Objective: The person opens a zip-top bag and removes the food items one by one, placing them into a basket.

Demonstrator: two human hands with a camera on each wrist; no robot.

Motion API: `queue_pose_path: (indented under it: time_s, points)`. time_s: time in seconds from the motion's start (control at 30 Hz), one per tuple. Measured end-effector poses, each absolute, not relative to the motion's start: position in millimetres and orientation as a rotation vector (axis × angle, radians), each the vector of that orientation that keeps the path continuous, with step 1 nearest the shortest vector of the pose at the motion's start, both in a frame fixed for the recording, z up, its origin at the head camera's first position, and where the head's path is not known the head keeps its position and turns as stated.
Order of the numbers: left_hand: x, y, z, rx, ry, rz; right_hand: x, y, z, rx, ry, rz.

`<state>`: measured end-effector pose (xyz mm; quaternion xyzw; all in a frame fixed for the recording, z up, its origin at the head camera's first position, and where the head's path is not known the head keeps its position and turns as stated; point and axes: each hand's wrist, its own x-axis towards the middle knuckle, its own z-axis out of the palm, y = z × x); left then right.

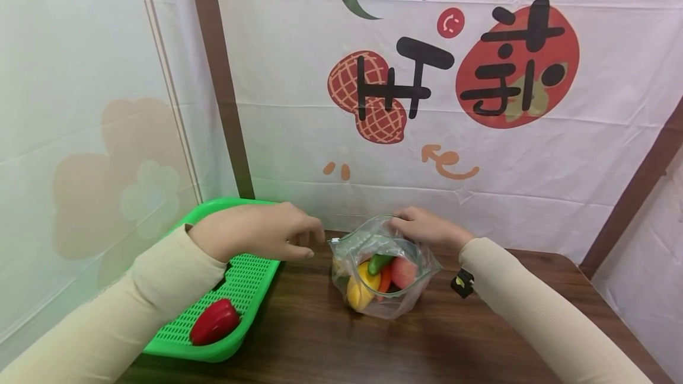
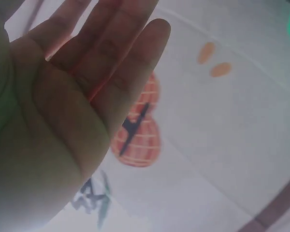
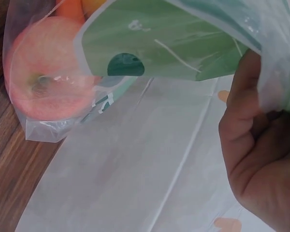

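Right fingers (image 1: 403, 227) on rim of bag (image 3: 154, 43)

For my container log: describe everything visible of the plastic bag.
The clear plastic bag has a greenish mouth edge, a white tab at one corner and green printing. It stands open on the brown table beside the green basket, holding colorful produce including a reddish apple. The right hand grips its far rim.

Your bag (image 1: 392, 309) is thin, clear, glossy plastic. Beneath it, your table (image 1: 315, 330) looks like smooth wood with a soft sheen. Left of the bag, you have a plastic basket (image 1: 181, 349) and a smooth, shiny pepper (image 1: 215, 322). Behind it, the sheet (image 1: 288, 105) looks like creased cloth; your sleeves (image 1: 155, 283), matt knit.
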<state>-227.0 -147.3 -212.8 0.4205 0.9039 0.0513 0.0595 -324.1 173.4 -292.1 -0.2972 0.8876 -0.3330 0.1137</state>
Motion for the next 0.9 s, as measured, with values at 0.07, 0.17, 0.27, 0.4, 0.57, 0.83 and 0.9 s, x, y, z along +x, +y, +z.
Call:
queue_pose_path:
  time_s: [0.07, 0.17, 0.27, 0.4, 0.57, 0.83, 0.9]
  points:
    - [-227.8, -137.3, -207.0, 1.344, 2.734, 0.16, -323.9, 173.9, -292.3, -0.868, 2.605, -0.984]
    - [-229.3, -122.4, -200.2, 1.42, 2.739, 0.138, -323.5, 174.0, -292.4, -0.871, 2.621, -0.974]
    - [-230.8, -108.8, -196.3, 1.447, 2.726, 0.114, -323.4, 173.9, -293.2, -0.877, 2.627, -0.974]
    - [-233.5, -92.0, -194.3, 1.484, 2.698, 0.093, -324.2, 174.0, -293.7, -0.87, 2.626, -0.984]
    - [-241.0, -69.6, -193.6, 1.589, 2.655, 0.103, -326.9, 173.9, -293.6, -0.861, 2.64, -0.977]
    - [-250.7, -39.1, -195.3, 1.628, 2.609, 0.098, -324.9, 177.4, -290.3, -1.002, 2.622, -0.986]
    - [-252.5, -34.9, -197.9, 1.621, 2.595, 0.111, -324.4, 177.4, -290.0, -1.016, 2.63, -0.987]
